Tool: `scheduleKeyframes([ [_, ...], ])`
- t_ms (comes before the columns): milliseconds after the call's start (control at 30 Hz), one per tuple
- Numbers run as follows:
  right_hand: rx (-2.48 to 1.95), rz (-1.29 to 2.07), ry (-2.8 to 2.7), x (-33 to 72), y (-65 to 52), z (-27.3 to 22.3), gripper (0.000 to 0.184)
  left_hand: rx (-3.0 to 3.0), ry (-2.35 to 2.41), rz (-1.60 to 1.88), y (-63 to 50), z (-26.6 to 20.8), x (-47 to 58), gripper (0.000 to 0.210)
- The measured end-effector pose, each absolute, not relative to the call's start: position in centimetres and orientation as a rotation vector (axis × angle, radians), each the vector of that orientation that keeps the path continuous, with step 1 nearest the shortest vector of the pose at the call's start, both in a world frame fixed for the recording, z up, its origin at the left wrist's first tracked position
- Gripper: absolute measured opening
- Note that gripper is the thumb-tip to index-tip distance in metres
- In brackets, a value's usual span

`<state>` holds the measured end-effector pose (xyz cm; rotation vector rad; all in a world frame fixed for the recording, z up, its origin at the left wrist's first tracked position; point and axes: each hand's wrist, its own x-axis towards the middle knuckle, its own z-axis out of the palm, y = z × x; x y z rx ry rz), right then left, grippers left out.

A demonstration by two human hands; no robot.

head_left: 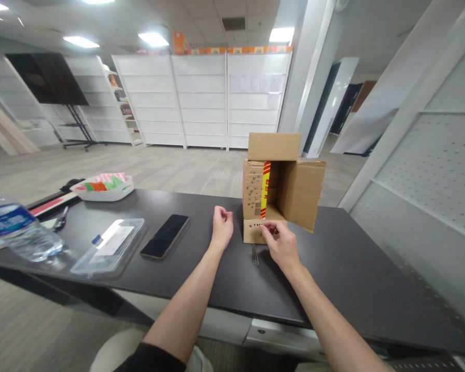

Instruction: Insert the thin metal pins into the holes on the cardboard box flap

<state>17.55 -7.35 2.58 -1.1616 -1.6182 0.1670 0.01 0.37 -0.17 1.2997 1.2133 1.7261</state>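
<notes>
A cardboard box stands on the dark table with its flaps open, its opening facing me. Dark dots mark its left side, and a row of small dark dots runs along the lower front flap. My right hand is at this flap, thumb and forefinger pinched together; what lies between them is too small to make out. Several thin metal pins show just below the flap. Left of the box, my left hand is curled closed above the table, its contents hidden.
On the table to the left are a black phone, a clear plastic case, a water bottle and a white basket with colourful contents. A perforated panel borders the right side.
</notes>
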Motion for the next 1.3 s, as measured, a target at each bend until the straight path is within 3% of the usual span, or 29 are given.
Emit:
scheduleKeyframes([
  [467,-1.291,0.617,-1.547,18.0,-9.5,3.9,0.024,1.309,1.209,1.731,0.5,-0.3,0.0,0.018],
  [833,-1.295,0.969,-1.218,18.9,-12.8,2.8,0.042,1.316,1.22,1.724,0.5,-0.3,-0.1,0.018],
  [1133,-1.281,0.538,-1.67,18.6,-14.2,1.3,0.018,1.327,1.217,1.733,0.6,-0.4,-0.1,0.019],
  [1300,-1.194,0.437,-1.837,18.4,-14.4,0.8,0.014,1.32,1.21,1.731,0.4,-0.2,-0.1,0.019],
])
